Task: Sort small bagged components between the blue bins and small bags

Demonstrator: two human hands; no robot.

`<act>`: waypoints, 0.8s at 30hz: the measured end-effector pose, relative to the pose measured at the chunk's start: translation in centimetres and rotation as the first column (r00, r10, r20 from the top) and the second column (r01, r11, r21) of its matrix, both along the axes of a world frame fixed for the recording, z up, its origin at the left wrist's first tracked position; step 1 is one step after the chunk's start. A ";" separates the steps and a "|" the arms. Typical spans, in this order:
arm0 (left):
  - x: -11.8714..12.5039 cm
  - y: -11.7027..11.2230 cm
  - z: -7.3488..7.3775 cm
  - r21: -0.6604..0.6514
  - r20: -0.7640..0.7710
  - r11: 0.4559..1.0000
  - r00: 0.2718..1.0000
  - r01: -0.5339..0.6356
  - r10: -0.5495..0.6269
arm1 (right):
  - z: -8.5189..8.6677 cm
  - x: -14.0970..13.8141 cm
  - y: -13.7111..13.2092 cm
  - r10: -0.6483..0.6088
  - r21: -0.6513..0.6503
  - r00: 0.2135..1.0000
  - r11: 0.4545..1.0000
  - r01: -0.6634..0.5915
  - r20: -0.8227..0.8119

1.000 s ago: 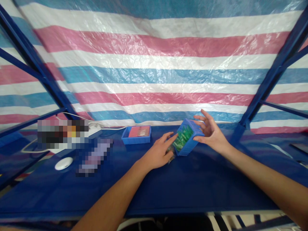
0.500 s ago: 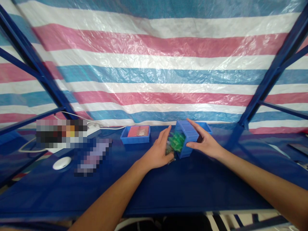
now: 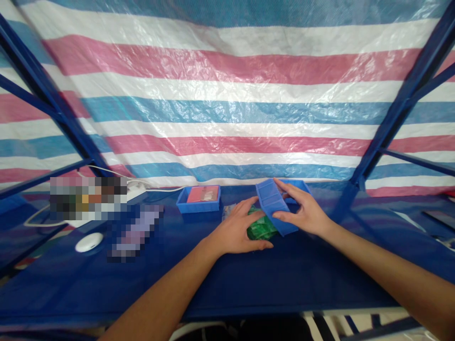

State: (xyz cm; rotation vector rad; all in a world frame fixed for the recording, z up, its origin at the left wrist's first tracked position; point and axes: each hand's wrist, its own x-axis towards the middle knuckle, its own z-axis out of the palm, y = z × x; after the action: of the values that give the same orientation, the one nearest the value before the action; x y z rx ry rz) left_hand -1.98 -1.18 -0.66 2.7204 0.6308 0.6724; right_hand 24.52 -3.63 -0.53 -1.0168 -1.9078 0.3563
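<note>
My right hand [image 3: 302, 208] grips a small blue plastic bin [image 3: 275, 201], tipped over with its underside towards me. Green plastic packets [image 3: 262, 228] lie beneath its lowered side, on the blue table. My left hand [image 3: 241, 227] spreads its fingers beside and partly over these packets, thumb pointing right. Just past my left fingers shows a bit of clear packet [image 3: 228, 210], mostly hidden by the hand. Behind the tipped bin stands a second blue bin [image 3: 304, 185], its contents hidden from view.
Left of my hands sits another blue bin [image 3: 199, 204] holding pink-red packets [image 3: 202, 193]. Further left are a white oval object [image 3: 88, 242], a blurred-out flat item [image 3: 137, 232] and a white power strip [image 3: 137, 193] with cables. A striped tarp [image 3: 227, 109] hangs behind the table.
The bin in my right hand has tipped further over, and the green packets have slid out onto the table. My left hand has spread its thumb along their near side.
</note>
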 end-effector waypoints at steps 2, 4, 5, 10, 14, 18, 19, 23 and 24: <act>0.1 -0.1 0.0 -0.004 -0.016 1.000 1.000 0.001 -0.002 | 0.1 0.1 0.0 -0.021 0.026 0.999 0.999 0.020 0.050; 0.1 -0.1 0.0 -0.010 -0.025 1.000 1.000 -0.007 0.007 | 0.3 0.3 0.1 -0.040 0.044 0.997 0.998 0.037 0.072; 0.1 0.0 -0.1 -0.011 -0.028 1.000 1.000 -0.011 0.011 | 0.4 0.5 0.1 -0.049 0.051 0.996 0.998 0.045 0.076; 0.0 0.0 -0.1 -0.023 -0.025 1.000 1.000 -0.017 0.016 | 1.2 2.7 0.7 -0.094 0.077 0.989 0.993 0.085 0.118; -0.2 -0.1 0.2 -0.012 0.010 0.999 0.999 -0.036 0.036 | 1.7 4.7 1.1 -0.144 0.098 0.983 0.986 0.133 0.116; -0.4 0.2 0.4 0.001 0.056 0.991 0.989 -0.137 0.137 | 1.9 5.8 1.2 -0.151 0.076 0.988 0.985 0.153 -0.028; -0.5 0.3 0.3 -0.005 0.055 0.985 0.983 -0.173 0.173 | 2.1 5.9 1.2 -0.149 0.069 0.987 0.986 0.153 -0.056; -0.7 0.7 -0.3 -0.075 -0.018 0.960 0.963 -0.271 0.271 | 2.6 6.6 1.2 -0.113 0.026 0.994 0.993 0.112 0.016; -0.7 0.7 -0.4 -0.093 -0.041 0.955 0.959 -0.283 0.281 | 2.7 6.7 1.2 -0.104 0.011 0.993 0.995 0.103 0.062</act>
State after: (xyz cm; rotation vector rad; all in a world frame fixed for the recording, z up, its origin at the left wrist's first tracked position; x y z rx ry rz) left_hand -2.70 -0.51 -1.10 2.5768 1.0446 0.6496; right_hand 31.25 -2.41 2.20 -1.1288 -1.9015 0.2600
